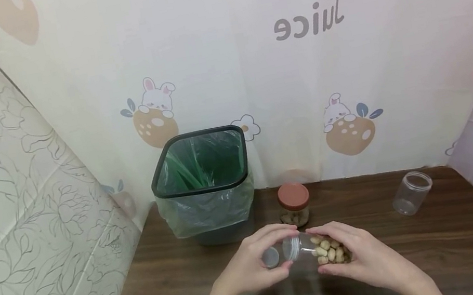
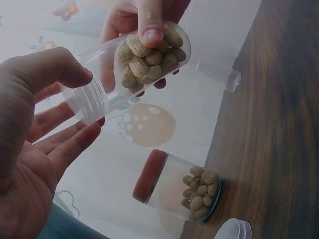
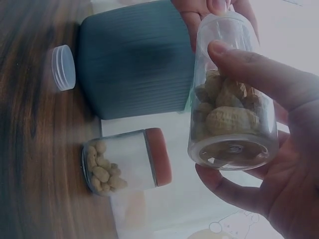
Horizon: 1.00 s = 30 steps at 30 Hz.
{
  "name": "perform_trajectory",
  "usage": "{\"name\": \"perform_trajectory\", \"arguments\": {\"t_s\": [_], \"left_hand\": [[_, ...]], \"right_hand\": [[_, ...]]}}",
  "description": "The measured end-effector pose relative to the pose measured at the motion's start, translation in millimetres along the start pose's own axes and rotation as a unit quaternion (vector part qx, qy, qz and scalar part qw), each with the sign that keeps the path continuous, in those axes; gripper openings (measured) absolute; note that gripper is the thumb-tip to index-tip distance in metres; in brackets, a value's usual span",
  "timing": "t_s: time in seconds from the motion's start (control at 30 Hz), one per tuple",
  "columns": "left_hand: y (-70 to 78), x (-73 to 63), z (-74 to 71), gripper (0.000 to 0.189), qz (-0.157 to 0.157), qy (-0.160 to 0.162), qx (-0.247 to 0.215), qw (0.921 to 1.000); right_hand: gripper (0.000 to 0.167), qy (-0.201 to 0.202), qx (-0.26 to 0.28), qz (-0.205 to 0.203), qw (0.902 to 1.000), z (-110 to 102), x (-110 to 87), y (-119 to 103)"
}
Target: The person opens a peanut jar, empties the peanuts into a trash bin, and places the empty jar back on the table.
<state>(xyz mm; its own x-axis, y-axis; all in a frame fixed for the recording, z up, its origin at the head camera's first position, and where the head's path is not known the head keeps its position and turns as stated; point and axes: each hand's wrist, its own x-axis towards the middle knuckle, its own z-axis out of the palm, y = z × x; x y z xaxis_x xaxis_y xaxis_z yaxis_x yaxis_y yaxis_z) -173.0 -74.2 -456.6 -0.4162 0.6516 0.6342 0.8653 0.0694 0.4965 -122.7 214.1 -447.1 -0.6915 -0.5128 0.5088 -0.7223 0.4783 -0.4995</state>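
Observation:
Both hands are on a clear plastic jar (image 1: 303, 246) of unshelled peanuts (image 2: 144, 62), held tilted above the table, its threaded mouth without a lid. My right hand (image 1: 360, 255) grips the base end, where the peanuts have gathered. At the mouth end, my left hand (image 1: 256, 261) has its thumb and fingertips at opposite sides of the threaded neck (image 2: 92, 102). A translucent screw lid (image 3: 64, 67) lies on the table, partly behind the left hand in the head view. Just beyond the hands stands a second jar (image 3: 124, 162) of peanuts, closed with a red-brown lid (image 1: 294, 196).
A bin (image 1: 228, 234) with a black rim and a clear liner stands at the back left, against the patterned wall covering. Farther right on the dark wooden table (image 1: 461, 234) is another clear jar (image 1: 412, 193), lidless with nothing visible inside.

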Motion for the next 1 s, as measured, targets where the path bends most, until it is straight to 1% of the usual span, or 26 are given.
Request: {"name": "perform_trajectory", "arguments": {"t_s": [0.27, 0.4, 0.47, 0.63, 0.7, 0.77, 1.0], "left_hand": [[-1.9, -0.2, 4.1, 0.059, -0.011, -0.001, -0.004, 0.9999], [-3.1, -0.6, 5.8, 0.06, -0.017, 0.001, 0.0, 0.9999], [-3.2, -1.0, 6.8, 0.06, -0.032, 0.004, 0.0, 0.9995], [-1.9, -2.1, 9.5, 0.053, -0.101, 0.005, -0.018, 0.9947], [-1.1, -2.3, 9.8, 0.052, -0.119, 0.003, -0.024, 0.9926], [-0.1, -2.3, 9.5, 0.051, -0.127, 0.002, -0.024, 0.9916], [1.5, -2.1, 8.0, 0.05, -0.135, 0.001, -0.019, 0.9906]], "right_hand": [[0.076, 0.005, -0.025, -0.002, 0.9997, 0.5, -2.5, 2.2], [0.078, 0.013, -0.038, -0.009, 0.9992, 1.8, -2.8, 3.1], [0.079, 0.02, -0.044, -0.009, 0.9988, 2.5, -2.3, 3.2], [0.081, 0.044, -0.069, -0.003, 0.9966, 4.2, -0.5, 2.7], [0.08, 0.048, -0.075, -0.001, 0.996, 4.5, -0.3, 2.3], [0.08, 0.048, -0.074, 0.001, 0.9961, 4.7, -0.4, 2.0], [0.08, 0.044, -0.068, -0.004, 0.9967, 4.5, 0.5, 1.8]]}}
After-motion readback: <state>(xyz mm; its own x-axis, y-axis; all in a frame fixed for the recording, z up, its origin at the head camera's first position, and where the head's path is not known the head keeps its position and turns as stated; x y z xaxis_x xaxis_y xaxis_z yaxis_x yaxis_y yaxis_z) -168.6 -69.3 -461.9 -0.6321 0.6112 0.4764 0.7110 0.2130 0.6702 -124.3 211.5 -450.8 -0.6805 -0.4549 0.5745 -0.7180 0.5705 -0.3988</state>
